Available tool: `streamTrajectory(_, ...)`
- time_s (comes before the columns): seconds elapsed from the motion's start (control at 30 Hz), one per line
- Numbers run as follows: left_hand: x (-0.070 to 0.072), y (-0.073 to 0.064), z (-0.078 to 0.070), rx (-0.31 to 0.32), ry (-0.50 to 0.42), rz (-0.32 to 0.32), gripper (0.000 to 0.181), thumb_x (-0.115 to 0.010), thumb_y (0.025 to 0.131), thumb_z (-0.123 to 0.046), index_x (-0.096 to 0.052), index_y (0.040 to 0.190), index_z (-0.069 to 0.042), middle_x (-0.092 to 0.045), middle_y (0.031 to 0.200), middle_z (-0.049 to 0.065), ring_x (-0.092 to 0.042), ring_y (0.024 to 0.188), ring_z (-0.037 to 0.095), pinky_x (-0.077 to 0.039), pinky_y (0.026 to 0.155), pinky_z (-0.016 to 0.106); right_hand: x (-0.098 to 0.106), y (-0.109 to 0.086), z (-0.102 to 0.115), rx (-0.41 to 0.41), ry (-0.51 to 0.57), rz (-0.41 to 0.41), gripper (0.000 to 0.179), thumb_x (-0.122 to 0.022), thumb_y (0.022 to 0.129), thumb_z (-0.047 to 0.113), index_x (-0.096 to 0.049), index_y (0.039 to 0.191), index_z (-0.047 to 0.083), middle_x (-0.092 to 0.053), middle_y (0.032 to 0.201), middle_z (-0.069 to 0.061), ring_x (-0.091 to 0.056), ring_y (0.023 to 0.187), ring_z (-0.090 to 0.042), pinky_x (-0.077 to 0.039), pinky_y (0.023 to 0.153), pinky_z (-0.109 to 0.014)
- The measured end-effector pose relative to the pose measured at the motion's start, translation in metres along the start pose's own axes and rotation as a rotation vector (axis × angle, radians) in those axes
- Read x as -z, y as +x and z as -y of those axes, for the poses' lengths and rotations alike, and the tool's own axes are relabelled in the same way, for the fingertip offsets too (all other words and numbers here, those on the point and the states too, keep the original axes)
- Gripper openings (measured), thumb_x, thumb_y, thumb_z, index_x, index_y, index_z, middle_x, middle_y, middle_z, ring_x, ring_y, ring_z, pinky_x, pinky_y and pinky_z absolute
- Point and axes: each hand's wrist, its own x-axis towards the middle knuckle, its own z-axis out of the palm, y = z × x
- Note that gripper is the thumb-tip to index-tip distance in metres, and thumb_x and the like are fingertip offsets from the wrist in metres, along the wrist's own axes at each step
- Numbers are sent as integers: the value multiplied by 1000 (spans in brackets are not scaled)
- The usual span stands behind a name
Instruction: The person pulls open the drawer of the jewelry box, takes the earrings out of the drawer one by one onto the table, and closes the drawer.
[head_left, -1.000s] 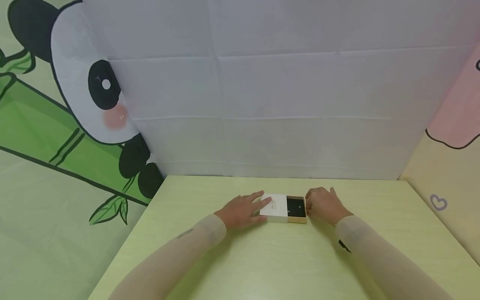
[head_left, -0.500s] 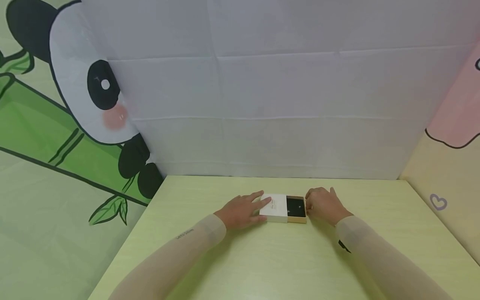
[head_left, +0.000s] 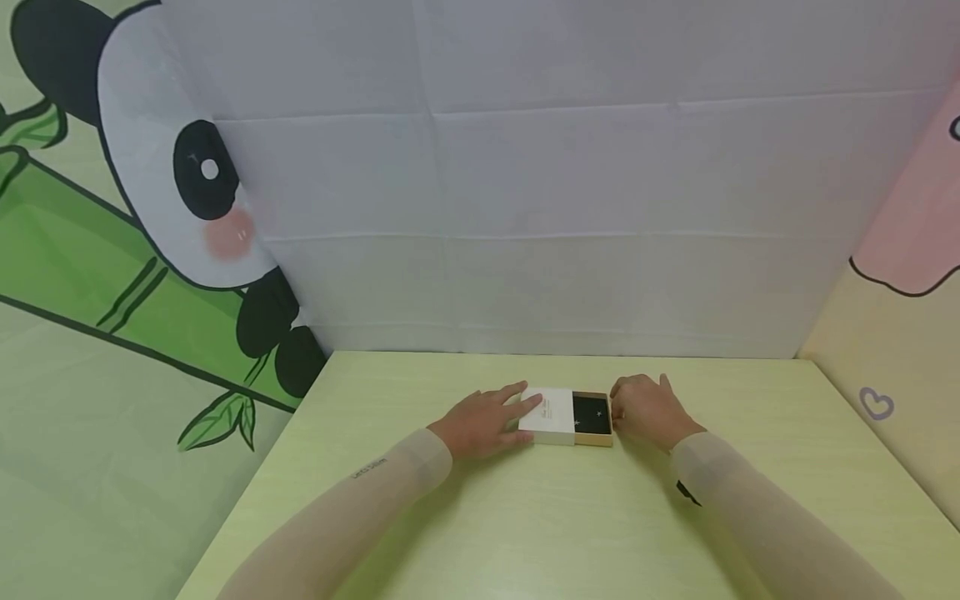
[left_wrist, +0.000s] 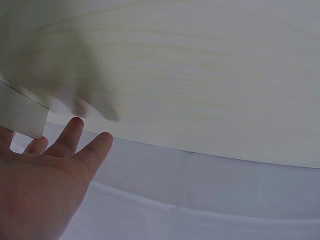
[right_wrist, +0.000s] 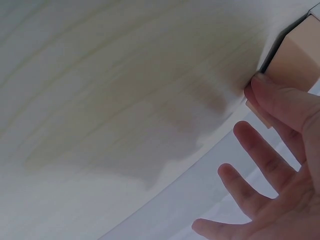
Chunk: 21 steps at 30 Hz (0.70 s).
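Item under handling: a small drawer box, lying on the table at 12 o'clock, between both hands. The white sleeve half-covers a tan tray with black lining.

Left hand: fingers straight, resting on the sleeve. Right hand: thumb and fingertip pinch the tray's end.

Assessment: likely light, stiff cardboard, smooth, crushable; best held by the end edges.

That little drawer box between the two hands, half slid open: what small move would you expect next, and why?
Probably a further short pull to the right. The left hand rests its fingers on the white sleeve, steadying it, while the right hand pinches the end of the tan inner tray. The tray's black lining shows only partly outside the sleeve, so it likely needs to slide farther along the table.
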Motion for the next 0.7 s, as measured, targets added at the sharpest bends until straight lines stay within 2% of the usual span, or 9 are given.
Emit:
streamTrajectory(0.57, -2, -1, 3, -10, -1, -15, 76, -55, 122, -64, -32, 189, -35, -37, 196, 7, -62, 167, 33, -52, 136, 64, 1, 1, 3, 2, -27, 9, 15, -100, 94, 11, -95, 84, 21, -89, 130, -12, -77, 133, -50, -37, 116, -105)
streamTrajectory(0.7, -1, -1, 3, -10, -5, -12, 77, -55, 122, -65, -31, 189, -35, -36, 196, 7, -59, 169, 33, -52, 137, 63, -1, 2, 0, -1, -27, 9, 15, -100, 94, 11, -95, 84, 21, -89, 131, -12, -77, 134, -50, -35, 117, -105)
